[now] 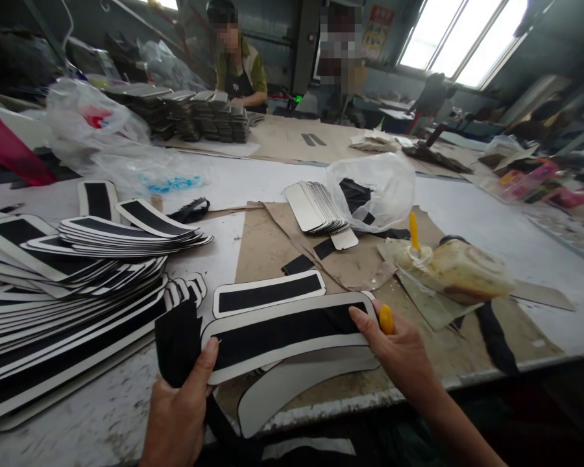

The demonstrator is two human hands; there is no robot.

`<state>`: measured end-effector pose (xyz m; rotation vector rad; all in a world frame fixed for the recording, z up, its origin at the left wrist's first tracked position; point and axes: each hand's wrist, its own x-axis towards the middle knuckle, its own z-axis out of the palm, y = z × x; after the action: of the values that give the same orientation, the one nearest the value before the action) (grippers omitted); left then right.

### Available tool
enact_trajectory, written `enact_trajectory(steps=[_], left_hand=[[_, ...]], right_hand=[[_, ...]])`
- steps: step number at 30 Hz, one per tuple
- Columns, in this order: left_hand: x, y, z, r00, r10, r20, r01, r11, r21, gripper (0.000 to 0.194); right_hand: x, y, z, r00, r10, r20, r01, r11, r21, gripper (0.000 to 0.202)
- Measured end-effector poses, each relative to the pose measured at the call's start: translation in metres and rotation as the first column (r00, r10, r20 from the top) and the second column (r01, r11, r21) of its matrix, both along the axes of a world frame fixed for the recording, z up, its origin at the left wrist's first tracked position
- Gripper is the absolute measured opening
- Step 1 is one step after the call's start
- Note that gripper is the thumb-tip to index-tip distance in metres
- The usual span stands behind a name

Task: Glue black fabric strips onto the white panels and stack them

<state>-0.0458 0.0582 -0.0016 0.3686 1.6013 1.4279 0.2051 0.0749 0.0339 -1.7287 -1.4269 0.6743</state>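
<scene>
A long curved white panel with a black strip along its middle is held up between my hands. My left hand pinches its left end, thumb on top, with a bunch of black fabric against the fingers. At the right end, my right hand presses its thumb on the strip; a yellow tool tip sticks up by its fingers. Another panel with a black strip lies just behind. Below the held one is a plain pale curved panel, near the table edge.
Large stacks of striped panels fill the left. Behind are a fanned pile of pale pieces and a plastic bag. A glue container and yellow-handled tool stand right. A person works across the table.
</scene>
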Motion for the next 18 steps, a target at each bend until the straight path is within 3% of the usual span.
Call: enact_trajectory(steps=[3,6,10,14,16,18], left_hand=[[0.001,0.0,0.0,1.0,0.005,0.021,-0.005,1.0,-0.008,0.057],[0.0,0.0,0.002,0.997,0.007,0.079,-0.001,0.997,-0.08,0.056],[-0.005,0.001,0.004,0.976,-0.051,0.209,0.078,0.99,-0.119,0.054],[-0.008,0.008,0.007,0.927,-0.128,0.352,0.195,0.967,-0.163,0.047],[-0.006,0.011,0.012,0.942,-0.129,0.308,0.188,0.967,-0.171,0.049],[-0.001,0.013,0.02,0.981,-0.064,0.186,0.097,0.98,-0.175,0.056]], right_hand=[[0.001,-0.002,0.001,1.0,-0.025,-0.017,0.026,1.0,0.016,0.039],[0.003,0.001,0.004,0.957,-0.03,-0.288,0.002,0.995,-0.099,0.036],[0.002,0.007,0.008,0.707,-0.114,-0.699,-0.062,0.973,-0.221,0.042],[0.004,0.01,0.007,0.551,-0.179,-0.815,-0.085,0.96,-0.268,0.048],[0.008,0.011,0.005,0.579,-0.168,-0.798,-0.109,0.954,-0.28,0.047],[0.014,0.013,0.005,0.682,-0.112,-0.723,-0.133,0.953,-0.273,0.044]])
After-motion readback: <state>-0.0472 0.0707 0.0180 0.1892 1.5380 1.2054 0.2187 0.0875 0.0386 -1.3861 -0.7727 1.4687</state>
